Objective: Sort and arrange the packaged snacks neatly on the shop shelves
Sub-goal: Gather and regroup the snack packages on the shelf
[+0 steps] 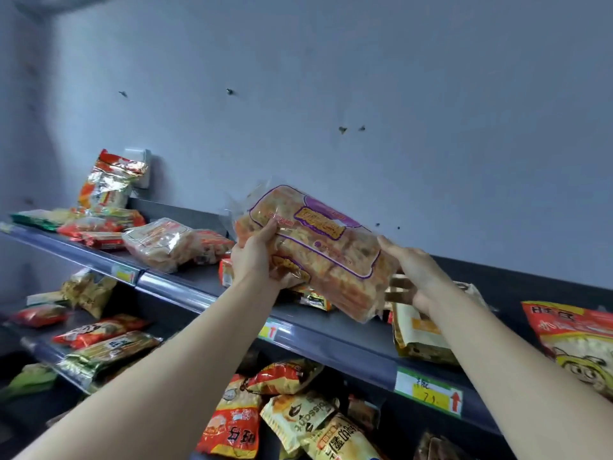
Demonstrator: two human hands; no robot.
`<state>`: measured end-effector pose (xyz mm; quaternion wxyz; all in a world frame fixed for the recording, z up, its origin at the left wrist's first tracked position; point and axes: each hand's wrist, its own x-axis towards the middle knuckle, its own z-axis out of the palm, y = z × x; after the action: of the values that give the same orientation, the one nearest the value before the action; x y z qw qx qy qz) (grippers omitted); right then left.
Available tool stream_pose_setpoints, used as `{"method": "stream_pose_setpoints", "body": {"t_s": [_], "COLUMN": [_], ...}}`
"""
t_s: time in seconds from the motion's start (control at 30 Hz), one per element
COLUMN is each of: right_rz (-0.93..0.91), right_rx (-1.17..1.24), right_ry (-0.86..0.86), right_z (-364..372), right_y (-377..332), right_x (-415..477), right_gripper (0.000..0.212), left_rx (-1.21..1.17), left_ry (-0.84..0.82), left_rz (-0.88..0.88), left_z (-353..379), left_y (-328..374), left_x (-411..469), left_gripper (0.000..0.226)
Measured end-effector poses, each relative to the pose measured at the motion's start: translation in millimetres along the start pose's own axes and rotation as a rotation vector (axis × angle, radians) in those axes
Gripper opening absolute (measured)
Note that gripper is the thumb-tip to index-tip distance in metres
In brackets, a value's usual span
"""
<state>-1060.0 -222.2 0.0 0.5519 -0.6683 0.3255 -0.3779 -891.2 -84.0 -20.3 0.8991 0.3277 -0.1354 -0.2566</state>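
A long clear snack pack with a purple outline and orange pieces inside [318,247] is held tilted above the top shelf [331,336]. My left hand [255,257] grips its near left end, thumb on top. My right hand [414,270] holds its right end, fingers curled behind the pack. Under the pack lie a small red-and-gold packet [315,298] and a yellow bag [421,333], both partly hidden.
On the top shelf's left lie a similar clear pack [159,244] and red packets [99,227]; a red-yellow bag [577,340] sits far right. The lower shelves hold several mixed snack bags [298,413]. Price tags [428,391] line the shelf edge. A grey wall stands behind.
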Motion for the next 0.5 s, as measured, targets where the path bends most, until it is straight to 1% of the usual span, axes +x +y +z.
{"method": "stream_pose_setpoints", "body": {"t_s": [0.07, 0.13, 0.17, 0.2, 0.27, 0.33, 0.37, 0.43, 0.47, 0.5], "right_rz": [0.117, 0.180, 0.175, 0.153, 0.099, 0.063, 0.050, 0.024, 0.016, 0.006], "right_rx": [0.083, 0.147, 0.169, 0.189, 0.239, 0.294, 0.323, 0.370, 0.385, 0.393], "right_ry": [-0.180, -0.350, -0.403, -0.418, -0.374, -0.333, -0.320, -0.287, -0.264, -0.242], "right_z": [29, 62, 79, 97, 132, 168, 184, 217, 233, 248], "right_y": [0, 0, 0, -1, -4, -7, -9, -13, -15, -17], "right_x": [3, 7, 11, 15, 25, 37, 43, 55, 61, 67], "right_gripper": [0.047, 0.052, 0.056, 0.060, 0.071, 0.081, 0.078, 0.057, 0.052, 0.051], "left_rx": [-0.041, -0.061, -0.054, -0.050, -0.045, -0.010, 0.034, 0.184, 0.262, 0.345], "left_ry": [0.029, 0.035, 0.017, -0.005, -0.034, -0.075, -0.087, -0.078, -0.064, -0.054], "left_rz": [0.026, 0.042, 0.042, 0.039, 0.041, 0.041, 0.042, 0.024, 0.005, -0.002], "left_z": [-19, -41, -53, -63, -83, -101, -109, -124, -132, -140], "left_y": [17, 36, 45, 54, 73, 93, 103, 124, 133, 140], "left_x": [17, 39, 50, 59, 81, 100, 110, 124, 132, 141], "left_gripper": [0.055, 0.060, 0.064, 0.068, 0.070, 0.077, 0.077, 0.063, 0.057, 0.057]}}
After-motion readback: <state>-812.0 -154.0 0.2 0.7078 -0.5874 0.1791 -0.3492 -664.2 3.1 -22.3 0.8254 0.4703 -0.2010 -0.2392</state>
